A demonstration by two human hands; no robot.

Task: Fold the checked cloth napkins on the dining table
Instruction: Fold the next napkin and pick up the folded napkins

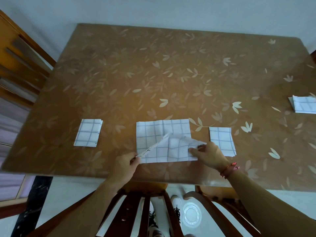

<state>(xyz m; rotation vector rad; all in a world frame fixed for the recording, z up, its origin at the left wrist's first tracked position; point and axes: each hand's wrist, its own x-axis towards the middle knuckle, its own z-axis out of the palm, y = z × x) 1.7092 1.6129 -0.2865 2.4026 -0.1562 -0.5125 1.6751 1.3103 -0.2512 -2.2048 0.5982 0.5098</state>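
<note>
While left hand (125, 164) and right hand (207, 153) pinch its near corners | napkin (164, 130) lies between hands

Red bracelet (229, 169) near right hand (209, 153); white shoes (177, 201)

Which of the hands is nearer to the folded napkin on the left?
Left. The left hand pinches the near left corner of the middle napkin, right of that folded napkin; the right hand holds its right side, farther away.
</note>
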